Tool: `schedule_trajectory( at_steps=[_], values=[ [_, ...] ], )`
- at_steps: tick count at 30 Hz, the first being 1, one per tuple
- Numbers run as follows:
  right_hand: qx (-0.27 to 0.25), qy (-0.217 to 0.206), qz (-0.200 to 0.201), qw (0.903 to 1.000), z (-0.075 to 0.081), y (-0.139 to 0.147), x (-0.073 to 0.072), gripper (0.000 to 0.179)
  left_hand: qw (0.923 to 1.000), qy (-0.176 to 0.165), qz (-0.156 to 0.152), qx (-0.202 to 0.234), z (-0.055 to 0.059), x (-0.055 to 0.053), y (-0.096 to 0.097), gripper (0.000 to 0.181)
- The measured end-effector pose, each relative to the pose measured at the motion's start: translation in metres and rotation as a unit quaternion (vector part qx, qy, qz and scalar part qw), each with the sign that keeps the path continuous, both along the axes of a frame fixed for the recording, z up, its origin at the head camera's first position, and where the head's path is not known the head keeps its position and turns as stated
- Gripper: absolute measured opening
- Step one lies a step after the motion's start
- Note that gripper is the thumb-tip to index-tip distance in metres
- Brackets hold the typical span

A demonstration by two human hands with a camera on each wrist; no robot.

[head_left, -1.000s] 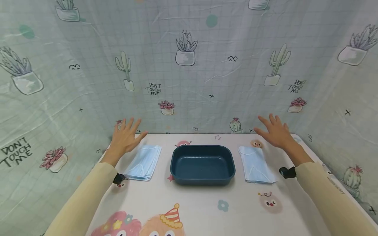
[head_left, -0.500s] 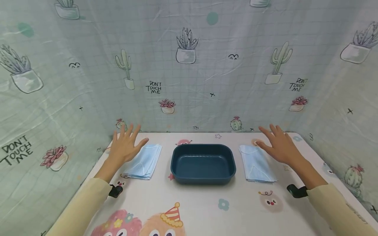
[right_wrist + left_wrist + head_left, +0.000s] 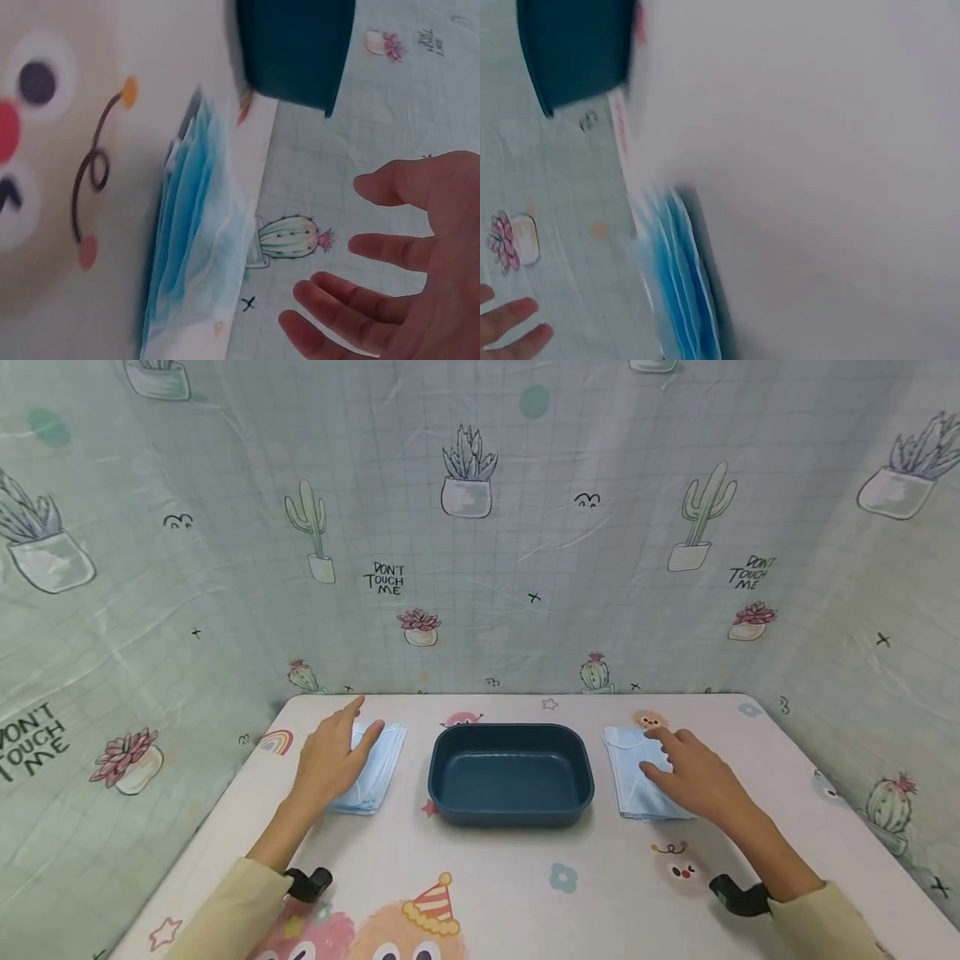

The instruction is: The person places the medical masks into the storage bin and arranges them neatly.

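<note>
Two piles of light blue face masks lie on the table, the left pile (image 3: pixel 378 772) and the right pile (image 3: pixel 637 777), one on each side of a dark teal tray (image 3: pixel 510 814). Over the left pile hovers my left hand (image 3: pixel 330 760), thumb apart from the fingers, holding nothing. My right hand (image 3: pixel 697 777) is above the right pile's outer edge, its fingers spread and slightly bent, gripping nothing. In the right wrist view, a gap shows between the fingertips (image 3: pixel 364 187) and the stacked masks (image 3: pixel 191 240). The left wrist view shows several fingers beside the masks (image 3: pixel 679 285).
The white table (image 3: pixel 510 893) has printed cartoon figures. A cactus-patterned sheet (image 3: pixel 480 568) hangs behind it and along both sides. A dark wrist camera (image 3: pixel 307 885) sits on the left wrist, another camera (image 3: pixel 738 896) on the right.
Both hands have come down and back from beyond the mask piles to just above them. Their fingers are less stretched than before. Tray and masks stay in place.
</note>
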State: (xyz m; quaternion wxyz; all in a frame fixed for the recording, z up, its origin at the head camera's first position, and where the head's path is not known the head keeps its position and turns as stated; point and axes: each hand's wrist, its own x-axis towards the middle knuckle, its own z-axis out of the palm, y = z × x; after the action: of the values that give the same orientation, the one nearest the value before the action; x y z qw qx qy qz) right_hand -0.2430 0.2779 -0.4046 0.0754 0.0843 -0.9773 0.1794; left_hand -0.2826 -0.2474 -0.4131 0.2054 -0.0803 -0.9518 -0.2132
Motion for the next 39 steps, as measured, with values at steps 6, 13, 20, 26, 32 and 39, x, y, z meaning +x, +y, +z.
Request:
schedule_trajectory(
  at_steps=[6, 13, 20, 26, 32, 39],
  values=[
    [-0.044, -0.033, 0.007, 0.9985, 0.008, -0.004, -0.007, 0.056, 0.9843, -0.041, -0.029, 0.169, -0.001, 0.004, 0.031, 0.059],
    [-0.154, -0.133, -0.016, 0.9790, 0.010, 0.006, -0.022, 0.064, 0.9395, -0.083, -0.027, 0.331, -0.009, 0.003, 0.060, 0.041],
    [-0.164, -0.160, -0.007, 0.9733, 0.010, 0.021, -0.034, 0.056, 0.8768, -0.068, -0.001, 0.476, -0.023, 0.000, 0.085, 0.025],
    [-0.166, -0.165, -0.018, 0.9722, 0.007, 0.029, -0.039, 0.053, 0.8579, -0.091, -0.032, 0.505, -0.037, -0.005, 0.099, 0.029],
    [-0.165, -0.173, -0.037, 0.9702, -0.006, 0.037, -0.044, 0.053, 0.8303, -0.142, -0.101, 0.529, -0.051, -0.006, 0.100, 0.040],
    [-0.150, -0.162, -0.031, 0.9748, -0.020, 0.050, -0.046, 0.049, 0.8350, -0.185, -0.142, 0.498, -0.066, -0.008, 0.104, 0.048]
  ],
)
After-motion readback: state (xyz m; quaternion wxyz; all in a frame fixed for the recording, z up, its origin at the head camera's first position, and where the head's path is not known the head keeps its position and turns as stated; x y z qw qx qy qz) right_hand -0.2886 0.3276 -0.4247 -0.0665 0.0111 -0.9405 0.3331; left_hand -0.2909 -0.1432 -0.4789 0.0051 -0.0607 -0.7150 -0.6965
